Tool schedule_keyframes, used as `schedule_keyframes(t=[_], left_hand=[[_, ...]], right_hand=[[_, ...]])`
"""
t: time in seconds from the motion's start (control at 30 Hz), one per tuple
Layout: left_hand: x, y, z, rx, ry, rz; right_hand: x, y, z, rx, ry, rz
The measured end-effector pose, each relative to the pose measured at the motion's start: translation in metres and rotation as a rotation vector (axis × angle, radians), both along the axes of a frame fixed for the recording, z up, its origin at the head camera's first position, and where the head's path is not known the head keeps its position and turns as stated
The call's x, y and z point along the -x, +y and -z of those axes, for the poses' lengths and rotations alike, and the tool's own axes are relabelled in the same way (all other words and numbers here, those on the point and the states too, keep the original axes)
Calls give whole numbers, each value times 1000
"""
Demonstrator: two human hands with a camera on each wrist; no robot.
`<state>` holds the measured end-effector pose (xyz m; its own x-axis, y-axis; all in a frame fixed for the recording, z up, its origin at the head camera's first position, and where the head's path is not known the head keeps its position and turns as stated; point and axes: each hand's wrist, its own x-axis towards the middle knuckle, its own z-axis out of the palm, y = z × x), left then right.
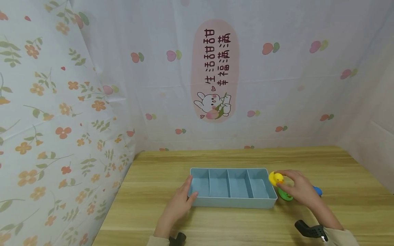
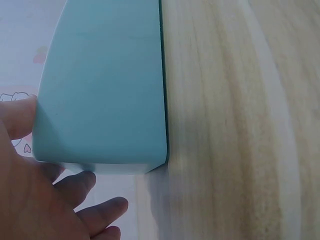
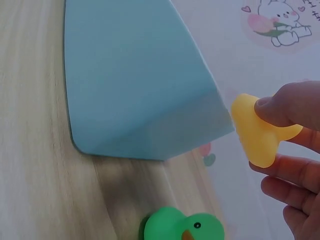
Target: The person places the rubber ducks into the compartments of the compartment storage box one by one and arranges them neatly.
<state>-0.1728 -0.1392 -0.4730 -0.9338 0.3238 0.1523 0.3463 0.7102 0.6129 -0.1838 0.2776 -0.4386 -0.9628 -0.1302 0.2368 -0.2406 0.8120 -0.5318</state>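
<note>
A pale blue tray (image 1: 234, 203) with four compartments, all bare inside, lies on the wooden table. At its left end my left hand (image 1: 178, 205) touches the wall with thumb and fingers, fairly straight; the left wrist view shows this hand (image 2: 55, 200) against the tray's corner. My right hand (image 1: 300, 189) pinches a yellow duck (image 1: 275, 178) just beyond the tray's right end, raised near rim height. In the right wrist view the yellow duck (image 3: 257, 132) is between thumb and fingertips of the hand (image 3: 295, 165). A green duck (image 3: 182, 225) sits on the table below.
Partly behind my right hand, a blue object (image 1: 317, 191) lies on the table, right of the green duck (image 1: 285, 195). A patterned cloth (image 1: 154, 85) hangs behind the table's back edge and along the left side.
</note>
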Motion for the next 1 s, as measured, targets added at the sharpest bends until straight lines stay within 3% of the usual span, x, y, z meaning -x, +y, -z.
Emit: schedule_keyframes(t=[0.53,1.0], left_hand=[[0,-1,5,-4,-4,-10],[0,0,3,-2,-7,-10]], right_hand=[[6,-12,-2,19,14,-26],[7,-28,-3,55,19,-48]])
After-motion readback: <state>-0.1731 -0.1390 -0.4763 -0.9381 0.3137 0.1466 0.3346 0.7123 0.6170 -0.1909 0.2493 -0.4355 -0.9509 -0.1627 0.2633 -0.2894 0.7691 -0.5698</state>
